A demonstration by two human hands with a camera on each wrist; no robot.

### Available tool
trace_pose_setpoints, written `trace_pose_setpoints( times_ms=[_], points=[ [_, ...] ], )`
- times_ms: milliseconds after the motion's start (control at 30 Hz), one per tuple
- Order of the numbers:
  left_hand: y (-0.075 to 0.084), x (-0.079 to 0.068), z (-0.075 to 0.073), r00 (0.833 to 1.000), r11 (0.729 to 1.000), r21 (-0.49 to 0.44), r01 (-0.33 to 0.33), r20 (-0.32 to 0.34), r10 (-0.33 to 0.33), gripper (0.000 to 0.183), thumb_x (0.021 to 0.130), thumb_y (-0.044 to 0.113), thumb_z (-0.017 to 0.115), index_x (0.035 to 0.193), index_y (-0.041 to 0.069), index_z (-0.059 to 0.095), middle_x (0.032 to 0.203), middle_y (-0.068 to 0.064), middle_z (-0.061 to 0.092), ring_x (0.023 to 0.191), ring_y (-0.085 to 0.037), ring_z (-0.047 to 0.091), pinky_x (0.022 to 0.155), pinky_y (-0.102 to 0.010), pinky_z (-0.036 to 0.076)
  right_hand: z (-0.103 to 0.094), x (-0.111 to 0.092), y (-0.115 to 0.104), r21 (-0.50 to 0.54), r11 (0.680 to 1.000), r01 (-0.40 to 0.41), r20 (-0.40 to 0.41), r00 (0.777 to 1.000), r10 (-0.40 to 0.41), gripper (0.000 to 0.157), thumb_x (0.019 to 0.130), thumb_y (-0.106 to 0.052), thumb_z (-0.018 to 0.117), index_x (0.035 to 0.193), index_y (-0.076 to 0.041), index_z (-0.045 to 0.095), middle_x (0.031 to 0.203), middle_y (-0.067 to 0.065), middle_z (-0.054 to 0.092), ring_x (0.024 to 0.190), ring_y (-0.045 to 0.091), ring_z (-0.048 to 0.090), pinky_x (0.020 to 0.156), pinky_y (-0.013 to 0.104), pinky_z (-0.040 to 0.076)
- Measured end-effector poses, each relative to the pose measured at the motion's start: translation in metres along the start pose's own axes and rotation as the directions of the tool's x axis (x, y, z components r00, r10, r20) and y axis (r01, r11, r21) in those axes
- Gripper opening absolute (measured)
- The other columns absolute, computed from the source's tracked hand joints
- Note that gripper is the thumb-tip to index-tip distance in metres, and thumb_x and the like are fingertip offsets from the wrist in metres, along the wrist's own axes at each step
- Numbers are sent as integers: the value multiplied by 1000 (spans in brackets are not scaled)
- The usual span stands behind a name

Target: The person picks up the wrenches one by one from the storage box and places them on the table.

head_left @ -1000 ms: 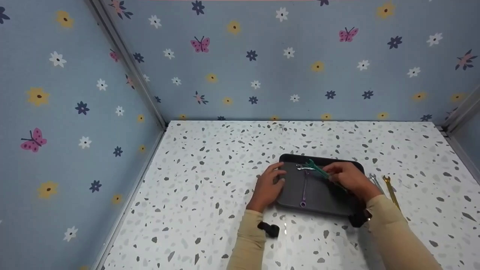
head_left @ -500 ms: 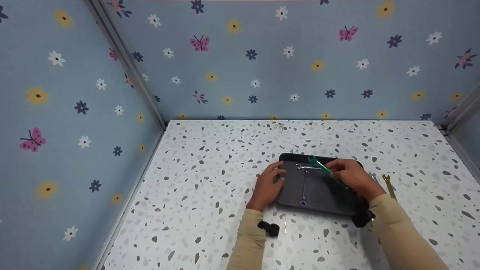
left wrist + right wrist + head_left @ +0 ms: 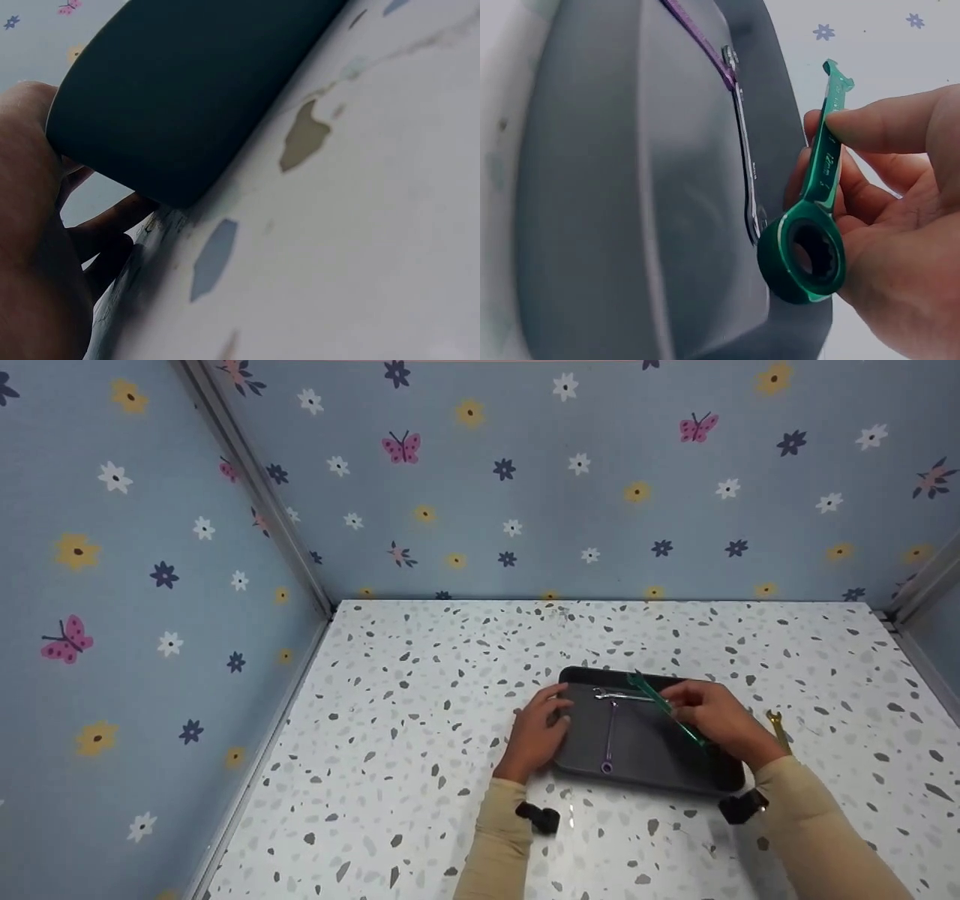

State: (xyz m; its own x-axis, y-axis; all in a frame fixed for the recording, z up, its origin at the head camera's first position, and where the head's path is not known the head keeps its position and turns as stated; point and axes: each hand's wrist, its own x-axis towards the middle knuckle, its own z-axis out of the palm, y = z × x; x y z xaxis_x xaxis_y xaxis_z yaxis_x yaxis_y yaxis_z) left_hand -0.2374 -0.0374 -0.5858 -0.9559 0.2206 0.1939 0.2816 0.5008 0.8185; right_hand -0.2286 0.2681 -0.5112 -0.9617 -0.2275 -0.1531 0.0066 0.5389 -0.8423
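My right hand [image 3: 712,716] pinches a green combination wrench [image 3: 664,705] between thumb and fingers, above the right part of a dark grey tray [image 3: 577,750]. In the right wrist view the green wrench's ring end [image 3: 802,255] points toward the camera, its open end away. Inside the tray lie a silver wrench [image 3: 622,696] along the far side and a purple wrench [image 3: 610,739] running front to back, their ends close together. At the tray's left edge, my left hand [image 3: 534,735] grips the rim; the left wrist view has its fingers [image 3: 112,225] by the tray's corner.
A gold wrench [image 3: 778,725] lies on the speckled white table [image 3: 420,720] to the right of the tray, partly behind my right forearm. Blue flowered panels [image 3: 480,495] stand behind the table and at its sides.
My right hand has shifted slightly right with the green wrench, which now tilts more steeply. The silver wrench outside the tray has become hidden by my arm. The left hand stays put.
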Motion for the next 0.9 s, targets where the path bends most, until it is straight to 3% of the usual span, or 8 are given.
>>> trace_pose_setpoints(
  times_ms=[233,467,700,800,900],
  points=[
    [-1,0,-1,1000,1000,2,0,-1,0,28,95,13,64,122,11,70,150,9,49,140,-13,41,117,-64,12,-2,-3,2,-9,1000,-7,-8,1000,7,32,93,-2,61,124,2,64,116,20,63,93,27,58,77,36,51],
    [0,0,0,1000,1000,-5,-5,-16,4,27,95,11,64,121,11,71,149,9,50,140,-14,41,113,-70,10,-6,-6,1,17,999,-28,-4,1000,28,31,95,-5,62,125,0,64,120,19,65,96,25,59,78,35,50],
    [1,0,-1,999,999,10,-49,-15,49,26,95,8,64,120,7,70,149,4,50,139,-13,43,115,-38,34,-11,-9,5,53,998,-28,7,1000,28,35,97,-7,60,131,2,59,125,22,62,98,25,59,78,35,51],
    [1,0,-1,999,999,9,-50,-20,50,26,95,9,64,120,7,71,149,5,51,139,-13,43,117,-43,30,-12,-11,7,58,997,-42,-10,999,43,35,96,-7,60,130,2,60,122,22,62,94,24,58,76,34,51],
    [0,0,0,999,999,5,-38,-16,38,27,95,10,64,121,9,71,148,7,51,139,-13,42,118,-56,22,-14,-14,8,72,996,-57,-30,998,59,34,95,-7,61,128,1,60,118,22,63,89,22,58,73,33,51]
  ],
)
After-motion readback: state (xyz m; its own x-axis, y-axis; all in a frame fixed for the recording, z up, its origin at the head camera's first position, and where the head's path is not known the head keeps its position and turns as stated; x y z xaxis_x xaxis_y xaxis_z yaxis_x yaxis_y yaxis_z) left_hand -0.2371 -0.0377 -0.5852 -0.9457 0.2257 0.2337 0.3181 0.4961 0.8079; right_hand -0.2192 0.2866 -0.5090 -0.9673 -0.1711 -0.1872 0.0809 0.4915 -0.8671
